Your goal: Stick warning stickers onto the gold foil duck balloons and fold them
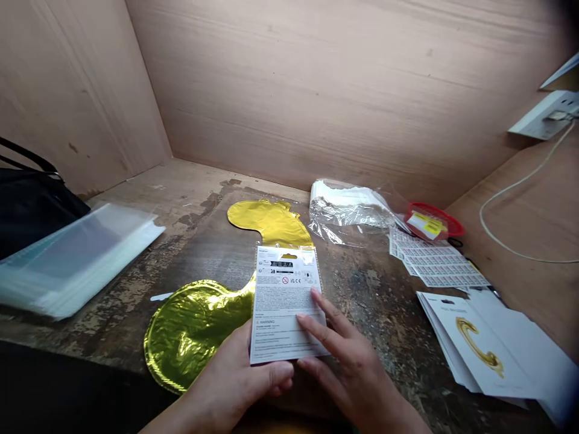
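Note:
A white printed card point(287, 301) with a hang hole and a warning text faces up between my hands. A shiny edge at its top looks like a clear plastic sleeve. My left hand point(244, 377) grips the card at its lower left, thumb along the bottom edge and the other fingers mostly hidden beneath. My right hand point(350, 355) has its fingertips on the card's right side, with the thumb at the lower edge. Under and behind the card lies a flat gold foil balloon point(194, 331), curved, its far end point(257, 215) beyond the card.
Clear plastic sleeves point(90, 259) are stacked at left beside a black bag point(36, 205). At the back lies an opened plastic packet point(348, 205). Rightward are a red dish point(452, 224), sticker sheets point(434, 259), cards with a gold balloon picture point(484, 343) and a white cable point(497, 241).

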Action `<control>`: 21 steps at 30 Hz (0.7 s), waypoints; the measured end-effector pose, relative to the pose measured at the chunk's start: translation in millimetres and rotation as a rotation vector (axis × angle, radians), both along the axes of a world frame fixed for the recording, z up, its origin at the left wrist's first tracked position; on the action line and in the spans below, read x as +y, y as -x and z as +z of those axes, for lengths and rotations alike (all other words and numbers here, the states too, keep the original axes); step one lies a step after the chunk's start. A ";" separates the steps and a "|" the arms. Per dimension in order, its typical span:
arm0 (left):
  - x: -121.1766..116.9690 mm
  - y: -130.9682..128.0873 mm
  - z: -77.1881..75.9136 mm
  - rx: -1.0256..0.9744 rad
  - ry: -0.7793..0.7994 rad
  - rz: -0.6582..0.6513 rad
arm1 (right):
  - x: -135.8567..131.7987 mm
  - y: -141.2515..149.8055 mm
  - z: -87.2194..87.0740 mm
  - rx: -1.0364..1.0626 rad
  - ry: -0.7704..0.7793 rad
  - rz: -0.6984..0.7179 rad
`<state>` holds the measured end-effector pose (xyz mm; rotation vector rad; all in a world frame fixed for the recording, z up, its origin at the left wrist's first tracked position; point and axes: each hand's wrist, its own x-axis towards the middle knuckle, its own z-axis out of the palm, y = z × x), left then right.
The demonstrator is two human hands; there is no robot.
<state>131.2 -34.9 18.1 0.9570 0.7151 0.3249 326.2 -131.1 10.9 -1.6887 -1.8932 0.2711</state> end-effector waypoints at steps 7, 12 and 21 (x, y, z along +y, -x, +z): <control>-1.7 1.9 3.1 0.058 -0.077 -0.101 | 0.8 9.1 -13.8 -0.147 -0.234 0.023; -0.7 -2.2 2.1 0.103 -0.094 -0.202 | 2.4 12.9 -16.6 -0.122 -0.349 -0.040; 11.7 5.4 -1.3 -0.019 -0.044 -0.254 | -1.8 6.3 1.1 0.604 0.055 -0.298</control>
